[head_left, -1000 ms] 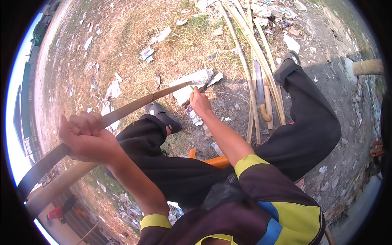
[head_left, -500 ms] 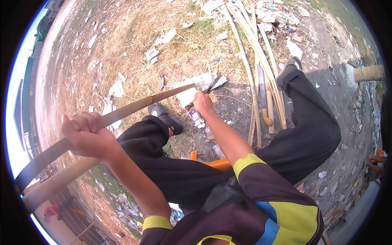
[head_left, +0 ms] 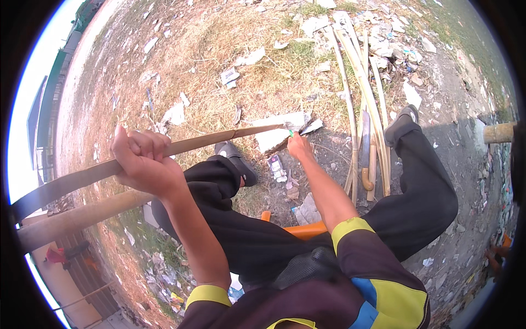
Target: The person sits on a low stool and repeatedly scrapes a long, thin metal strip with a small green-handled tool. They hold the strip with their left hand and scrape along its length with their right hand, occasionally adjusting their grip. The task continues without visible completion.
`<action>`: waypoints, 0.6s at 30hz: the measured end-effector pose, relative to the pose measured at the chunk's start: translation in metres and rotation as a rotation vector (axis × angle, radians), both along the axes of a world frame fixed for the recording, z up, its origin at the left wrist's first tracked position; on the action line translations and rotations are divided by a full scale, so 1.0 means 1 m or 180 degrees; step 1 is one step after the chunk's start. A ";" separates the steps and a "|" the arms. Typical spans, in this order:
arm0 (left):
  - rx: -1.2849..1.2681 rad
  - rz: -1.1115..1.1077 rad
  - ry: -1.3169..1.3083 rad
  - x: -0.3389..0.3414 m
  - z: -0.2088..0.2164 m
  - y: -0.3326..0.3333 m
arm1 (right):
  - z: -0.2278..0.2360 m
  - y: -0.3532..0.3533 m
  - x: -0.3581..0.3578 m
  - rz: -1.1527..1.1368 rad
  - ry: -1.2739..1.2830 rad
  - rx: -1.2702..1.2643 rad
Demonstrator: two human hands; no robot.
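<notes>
Clock: directions are read from the middle of the view, with 12 at the top.
Left hand (head_left: pixel 148 159): at 9 o'clock, a closed fist wrapped around the long bamboo strip (head_left: pixel 219 136).
Right hand (head_left: pixel 298 147): just off the middle toward 2 o'clock, fingers curled in at the strip's far end, with a small green object (head_left: pixel 291 133) at the fingertips; its kind is too small to tell.
Bamboo strip: runs from the rim between 8 and 9 o'clock, through the left fist, to its narrow tip near the middle toward 1 o'clock.
Bamboo pole (head_left: pixel 82 216): thicker and round, under the strip, reaching in from the rim between 8 and 9 o'clock.
Pale slab (head_left: pixel 268 143): on the ground near the middle toward 12 o'clock, behind the strip's tip.
Split bamboo lengths (head_left: pixel 344 82): a loose bundle on the ground at 2 o'clock.
Machete (head_left: pixel 366 140): between 2 and 3 o'clock, lying among those lengths, its hooked wooden handle toward the wearer.
Right shoe (head_left: pixel 402 123): dark, just beyond the bundle between 2 and 3 o'clock.
Orange seat (head_left: pixel 304 230): at 5 o'clock, partly hidden by the black trousers (head_left: pixel 246 230).
</notes>
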State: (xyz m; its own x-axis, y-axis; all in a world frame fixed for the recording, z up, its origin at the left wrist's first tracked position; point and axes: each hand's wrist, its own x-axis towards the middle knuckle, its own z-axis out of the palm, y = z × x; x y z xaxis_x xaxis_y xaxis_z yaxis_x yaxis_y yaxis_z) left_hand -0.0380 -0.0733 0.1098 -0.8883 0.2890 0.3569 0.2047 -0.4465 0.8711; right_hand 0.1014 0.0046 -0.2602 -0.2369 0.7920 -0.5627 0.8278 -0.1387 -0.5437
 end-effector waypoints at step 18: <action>0.0628 -0.3008 0.0567 -0.013 -0.013 -0.028 | 0.218 -0.098 0.006 0.0298 0.2170 0.0775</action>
